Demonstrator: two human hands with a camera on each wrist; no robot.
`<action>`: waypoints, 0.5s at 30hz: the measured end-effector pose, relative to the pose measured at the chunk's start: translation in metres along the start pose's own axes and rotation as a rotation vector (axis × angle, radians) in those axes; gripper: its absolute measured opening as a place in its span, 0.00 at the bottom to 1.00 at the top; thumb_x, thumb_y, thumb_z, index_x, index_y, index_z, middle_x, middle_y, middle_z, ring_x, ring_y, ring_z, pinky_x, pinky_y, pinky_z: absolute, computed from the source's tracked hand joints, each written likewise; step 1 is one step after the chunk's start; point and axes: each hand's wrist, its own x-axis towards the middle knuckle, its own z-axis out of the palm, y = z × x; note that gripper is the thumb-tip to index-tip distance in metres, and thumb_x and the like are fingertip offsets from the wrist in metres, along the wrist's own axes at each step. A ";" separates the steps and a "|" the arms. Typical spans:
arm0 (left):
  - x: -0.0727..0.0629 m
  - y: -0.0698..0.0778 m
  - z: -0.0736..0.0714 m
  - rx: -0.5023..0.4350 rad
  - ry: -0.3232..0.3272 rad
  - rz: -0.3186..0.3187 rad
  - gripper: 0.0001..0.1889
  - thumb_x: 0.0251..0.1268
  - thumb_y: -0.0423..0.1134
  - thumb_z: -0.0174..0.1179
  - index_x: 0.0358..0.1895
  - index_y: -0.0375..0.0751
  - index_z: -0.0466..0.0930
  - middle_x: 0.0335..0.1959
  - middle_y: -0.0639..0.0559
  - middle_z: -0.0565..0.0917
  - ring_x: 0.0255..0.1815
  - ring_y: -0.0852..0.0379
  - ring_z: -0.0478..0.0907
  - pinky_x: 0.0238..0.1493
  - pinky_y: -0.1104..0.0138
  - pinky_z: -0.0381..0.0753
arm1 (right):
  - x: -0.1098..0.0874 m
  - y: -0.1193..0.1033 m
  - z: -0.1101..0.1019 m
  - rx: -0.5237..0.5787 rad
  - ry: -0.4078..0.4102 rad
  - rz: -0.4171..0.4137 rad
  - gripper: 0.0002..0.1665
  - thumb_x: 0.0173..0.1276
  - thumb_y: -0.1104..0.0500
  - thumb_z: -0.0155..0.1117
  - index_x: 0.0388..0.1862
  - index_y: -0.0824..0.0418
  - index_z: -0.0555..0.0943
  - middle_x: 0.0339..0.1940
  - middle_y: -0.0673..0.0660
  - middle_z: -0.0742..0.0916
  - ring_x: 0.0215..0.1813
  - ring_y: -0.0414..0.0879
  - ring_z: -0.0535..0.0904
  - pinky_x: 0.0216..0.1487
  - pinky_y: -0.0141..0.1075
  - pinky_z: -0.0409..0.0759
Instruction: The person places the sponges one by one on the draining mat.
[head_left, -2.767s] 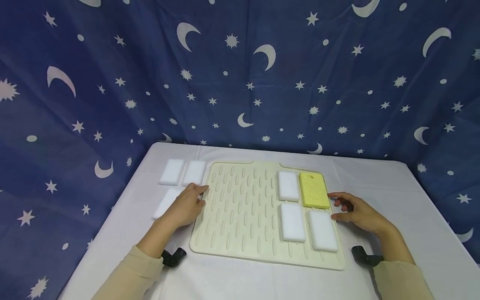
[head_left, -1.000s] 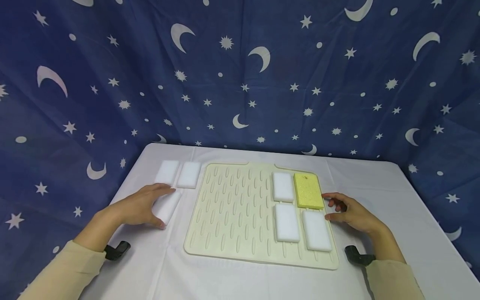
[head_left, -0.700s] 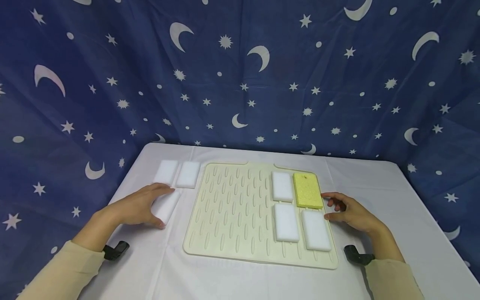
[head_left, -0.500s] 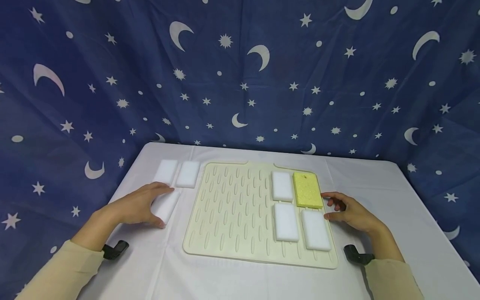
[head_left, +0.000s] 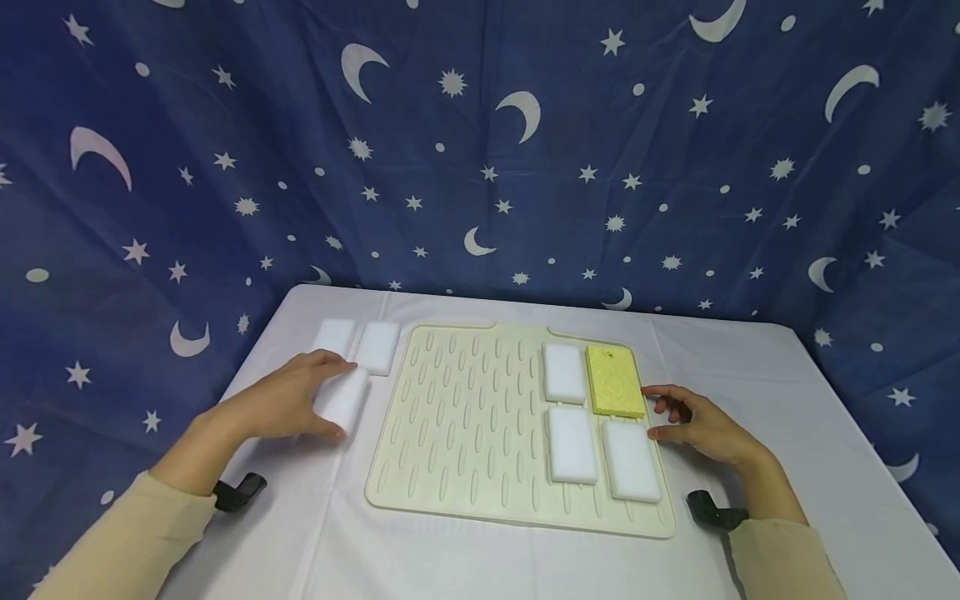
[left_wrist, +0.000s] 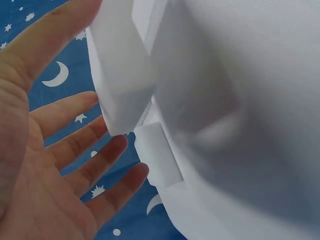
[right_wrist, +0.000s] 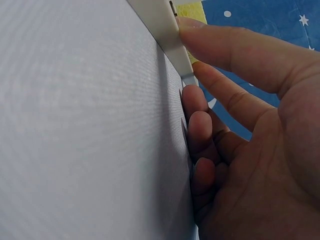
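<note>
My left hand (head_left: 281, 396) holds a white sponge block (head_left: 341, 402) between thumb and fingertips, over the left of the table. In the left wrist view the sponge (left_wrist: 121, 65) stands tilted, with a shadow on the cloth beside it. My right hand (head_left: 708, 425) lies at the right edge of a cream ridged drying mat (head_left: 465, 417), thumb and forefinger touching its side. The right wrist view shows the thumb (right_wrist: 225, 45) against the mat's edge (right_wrist: 170, 40) and the other fingers bent. On the mat's right part lie a yellow sponge (head_left: 615, 381) and several white ones (head_left: 572, 444).
Two more white sponges (head_left: 377, 348) lie at the back left of the table, just beyond the left hand. A white cloth (head_left: 450, 558) covers the table. Behind it hangs a blue curtain (head_left: 420, 108) with moons and stars. Black wrist mounts (head_left: 238, 492) sit under both wrists.
My left hand moved from the mat's left edge to the white sponge at left, then raised it slightly and shifted it right. The right hand stays at the mat's edge.
</note>
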 end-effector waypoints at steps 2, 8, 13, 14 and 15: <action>0.002 0.003 -0.001 0.003 0.011 -0.001 0.53 0.43 0.59 0.83 0.75 0.40 0.72 0.71 0.39 0.72 0.70 0.38 0.69 0.69 0.42 0.71 | 0.000 -0.001 0.000 -0.008 -0.002 0.003 0.44 0.59 0.56 0.80 0.73 0.61 0.73 0.49 0.59 0.74 0.45 0.47 0.66 0.40 0.34 0.68; 0.010 0.011 -0.002 0.006 0.038 0.006 0.52 0.44 0.60 0.82 0.75 0.41 0.72 0.71 0.41 0.73 0.71 0.39 0.68 0.70 0.42 0.71 | 0.000 0.000 0.002 -0.018 -0.005 0.025 0.45 0.58 0.54 0.81 0.73 0.59 0.73 0.49 0.57 0.74 0.46 0.47 0.67 0.41 0.35 0.68; 0.019 0.017 -0.002 0.003 0.053 0.018 0.52 0.44 0.60 0.81 0.75 0.41 0.72 0.71 0.42 0.73 0.72 0.39 0.67 0.71 0.42 0.69 | 0.000 0.001 0.001 -0.018 0.000 0.028 0.45 0.58 0.54 0.81 0.73 0.59 0.74 0.49 0.58 0.74 0.46 0.47 0.67 0.41 0.34 0.68; 0.021 0.017 -0.002 0.004 0.055 0.020 0.53 0.44 0.60 0.81 0.75 0.41 0.72 0.71 0.43 0.73 0.72 0.39 0.67 0.71 0.42 0.69 | 0.000 0.001 0.000 -0.021 -0.002 0.025 0.45 0.58 0.54 0.81 0.73 0.60 0.73 0.49 0.58 0.74 0.46 0.47 0.67 0.41 0.35 0.68; 0.022 0.018 -0.002 0.001 0.056 0.022 0.53 0.44 0.61 0.81 0.75 0.42 0.72 0.71 0.43 0.72 0.72 0.39 0.67 0.72 0.43 0.69 | 0.000 0.001 0.000 -0.019 0.001 0.028 0.45 0.58 0.54 0.81 0.73 0.59 0.74 0.49 0.58 0.74 0.46 0.47 0.67 0.41 0.35 0.68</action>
